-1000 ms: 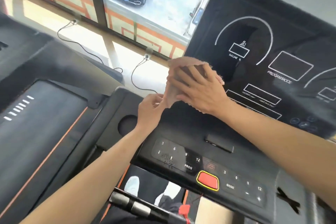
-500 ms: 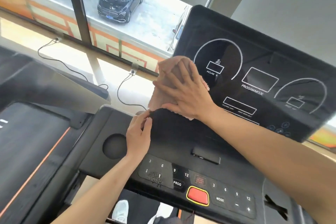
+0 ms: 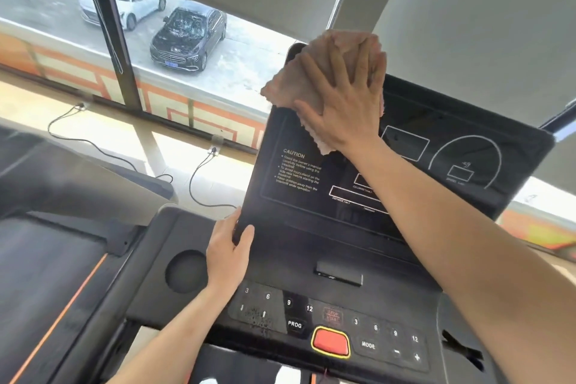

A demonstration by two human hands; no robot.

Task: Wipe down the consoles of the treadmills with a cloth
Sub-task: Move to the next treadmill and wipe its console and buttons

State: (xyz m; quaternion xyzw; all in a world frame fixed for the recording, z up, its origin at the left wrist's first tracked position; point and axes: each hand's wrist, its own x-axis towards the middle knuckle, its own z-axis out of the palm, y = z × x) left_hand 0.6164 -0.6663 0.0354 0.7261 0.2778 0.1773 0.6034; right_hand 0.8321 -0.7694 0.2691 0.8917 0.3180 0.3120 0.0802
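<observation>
At the upper left corner of the treadmill's console (image 3: 280, 262), the right hand (image 3: 346, 97) lies flat on a pinkish-tan cloth (image 3: 293, 84), fingers straight and slightly spread, pressing it against the upright display panel (image 3: 296, 196). The cloth is bunched under the palm; its top edge rises past the panel's top rim and a frayed corner hangs below the heel of the hand, just above the white CAUTION text. The right forearm crosses the screen diagonally and covers part of the printed boxes and arcs. The left hand (image 3: 227, 252) holds the panel's lower left corner: the thumb lies on the front face and the fingers go round the edge, seemingly pinching it, though their tips are hidden behind the panel. Below the panel lies the keypad strip (image 3: 311, 310) with numbered keys, PROG and MODE, and a red stop button (image 3: 330, 341) ringed in yellow. A round cup recess (image 3: 186, 271) sits in the console's left wing, just beside the left wrist. Further left is a neighbouring treadmill (image 3: 46, 274) with an orange stripe. Beyond the console, black cables (image 3: 199, 184) trail across the sunlit floor beneath a window, through which a dark car (image 3: 188, 37) and a white car (image 3: 124, 6) are parked.
</observation>
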